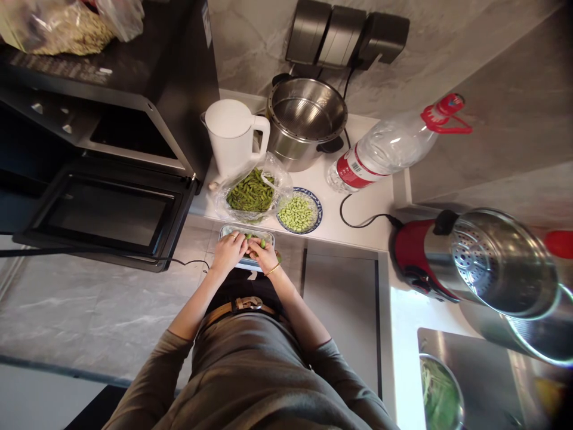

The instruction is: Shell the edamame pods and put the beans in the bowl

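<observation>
My left hand (228, 251) and my right hand (264, 255) meet over a clear container (270, 235) at the counter's front edge. Both sets of fingers are closed, and small green bits, apparently an edamame pod (263, 243), show at the fingertips. Fingers partly cover the pod, so its exact shape is hidden. Just beyond my hands, an open plastic bag (283, 173) holds many green edamame pods (251, 192). To its right, a blue-rimmed plate (319, 209) carries shelled pale green beans (296, 214).
Behind the bag stand a white pitcher (230, 140) and a steel pot (293, 152). A large water bottle (380, 152) is at back right. The oven door (107, 209) hangs open at left. A red-and-steel appliance (416, 254) and a sink (483, 370) lie right.
</observation>
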Demonstrator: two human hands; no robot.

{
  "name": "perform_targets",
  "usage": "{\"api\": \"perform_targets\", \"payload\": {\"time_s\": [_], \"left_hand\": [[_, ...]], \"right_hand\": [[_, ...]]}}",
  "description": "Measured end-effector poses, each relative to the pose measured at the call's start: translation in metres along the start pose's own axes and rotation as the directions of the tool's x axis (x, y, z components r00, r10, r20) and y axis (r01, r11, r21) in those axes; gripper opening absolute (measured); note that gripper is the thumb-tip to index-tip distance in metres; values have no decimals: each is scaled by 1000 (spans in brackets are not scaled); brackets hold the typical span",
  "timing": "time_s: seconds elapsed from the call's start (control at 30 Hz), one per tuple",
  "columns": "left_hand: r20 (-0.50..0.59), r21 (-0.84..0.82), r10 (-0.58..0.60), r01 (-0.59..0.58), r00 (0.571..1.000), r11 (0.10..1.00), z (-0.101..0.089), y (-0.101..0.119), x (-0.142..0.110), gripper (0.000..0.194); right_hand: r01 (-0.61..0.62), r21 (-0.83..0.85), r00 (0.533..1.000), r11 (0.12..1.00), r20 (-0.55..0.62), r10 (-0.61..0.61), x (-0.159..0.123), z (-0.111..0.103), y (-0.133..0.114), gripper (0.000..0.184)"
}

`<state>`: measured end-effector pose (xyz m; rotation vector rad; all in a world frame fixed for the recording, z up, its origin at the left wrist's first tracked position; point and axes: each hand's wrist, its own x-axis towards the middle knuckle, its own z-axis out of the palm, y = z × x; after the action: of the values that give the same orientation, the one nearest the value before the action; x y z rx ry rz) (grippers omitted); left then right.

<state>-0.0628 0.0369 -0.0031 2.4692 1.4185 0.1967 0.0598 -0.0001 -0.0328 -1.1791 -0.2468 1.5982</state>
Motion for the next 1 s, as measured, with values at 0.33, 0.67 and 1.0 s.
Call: {"api": "perform_targets", "payload": {"time_s": [0.33, 0.67, 1.0], "left_hand": [[-29, 1, 118, -118, 993, 993, -4, -2, -6, 21], [-213, -277, 41, -101, 976, 956, 15, -5, -11, 23], [-185, -549, -170, 42, 968, 835, 12, -4, -2, 17]], "right_hand": [[56, -65, 998, 996, -12, -56, 4, 1, -2, 41], [28, -99, 998, 995, 67, -21, 3, 2, -5, 45], [125, -194, 987, 973, 122, -102, -3, 7, -12, 47]]}}
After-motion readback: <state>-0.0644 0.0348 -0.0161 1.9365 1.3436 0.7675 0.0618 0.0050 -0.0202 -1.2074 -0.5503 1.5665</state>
